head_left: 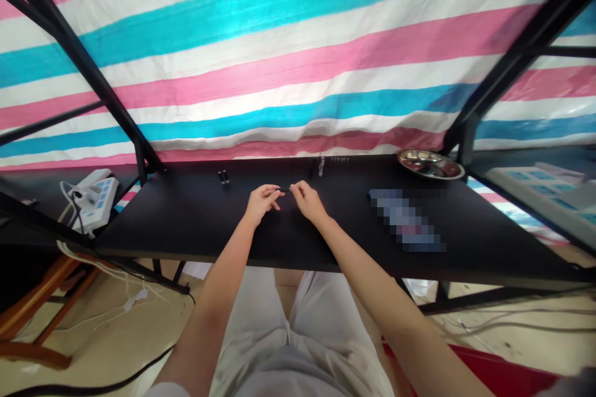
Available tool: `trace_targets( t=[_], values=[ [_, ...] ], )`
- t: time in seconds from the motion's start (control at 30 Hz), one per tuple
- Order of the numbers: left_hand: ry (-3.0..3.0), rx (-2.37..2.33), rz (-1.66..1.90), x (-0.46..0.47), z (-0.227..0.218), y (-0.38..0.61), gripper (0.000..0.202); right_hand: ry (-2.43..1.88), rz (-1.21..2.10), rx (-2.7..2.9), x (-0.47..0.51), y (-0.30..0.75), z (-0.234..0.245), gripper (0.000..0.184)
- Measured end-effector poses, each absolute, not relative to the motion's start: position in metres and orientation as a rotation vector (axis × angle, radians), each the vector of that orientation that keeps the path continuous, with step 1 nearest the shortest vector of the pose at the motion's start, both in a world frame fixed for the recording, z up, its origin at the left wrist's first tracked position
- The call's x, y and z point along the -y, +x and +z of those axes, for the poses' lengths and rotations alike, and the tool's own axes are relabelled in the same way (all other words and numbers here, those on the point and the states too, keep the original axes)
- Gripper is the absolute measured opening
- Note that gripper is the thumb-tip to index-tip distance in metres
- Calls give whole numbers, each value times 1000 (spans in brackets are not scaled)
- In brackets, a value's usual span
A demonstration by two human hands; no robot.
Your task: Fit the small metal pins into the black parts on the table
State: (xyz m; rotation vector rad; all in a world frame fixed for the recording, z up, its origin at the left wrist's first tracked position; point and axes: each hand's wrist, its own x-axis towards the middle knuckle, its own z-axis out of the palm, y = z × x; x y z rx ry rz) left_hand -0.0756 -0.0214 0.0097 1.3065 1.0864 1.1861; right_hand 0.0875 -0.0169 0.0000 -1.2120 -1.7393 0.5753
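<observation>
Over the middle of the black table, a small dark stick-like piece [284, 190] spans the gap between my two hands; its exact kind is too small to tell. My left hand [261, 205] pinches its left end between thumb and fingers. At the other end, a light tip shows where my right hand [308, 201] grips it with thumb and forefinger. Further left on the table lie two short black tubes [223, 177] with pale ends, side by side. Behind my right hand sit a small clear item [321, 165] and a row of several tiny pieces [339, 160].
A shiny metal plate [431, 164] with compartments stands at the table's back right. In front of it lies a blurred-out bluish item [406, 221]. Black frame posts and a striped sheet [298, 62] close off the back. A white power strip [99, 201] with cables is at the left.
</observation>
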Motion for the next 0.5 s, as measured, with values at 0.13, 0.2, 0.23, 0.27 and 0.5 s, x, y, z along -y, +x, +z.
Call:
trace_targets(
  t=[0.13, 0.2, 0.23, 0.27, 0.5],
  values=[
    [1294, -1130, 1209, 21, 11, -76, 40, -1142, 617, 1739, 15, 87, -4, 28],
    [1280, -1131, 1234, 21, 11, -77, 40, -1092, 628, 1727, 12, 88, -6, 27],
    [1272, -1128, 1246, 21, 11, -77, 40, -1068, 629, 1716, 11, 88, -8, 27],
    [1264, -1125, 1255, 20, 11, -77, 40, -1048, 626, 1703, 10, 88, -9, 26],
    [1244, -1122, 1255, 21, 11, -77, 37, -997, 590, 1761, 8, 89, -13, 30]
  ],
)
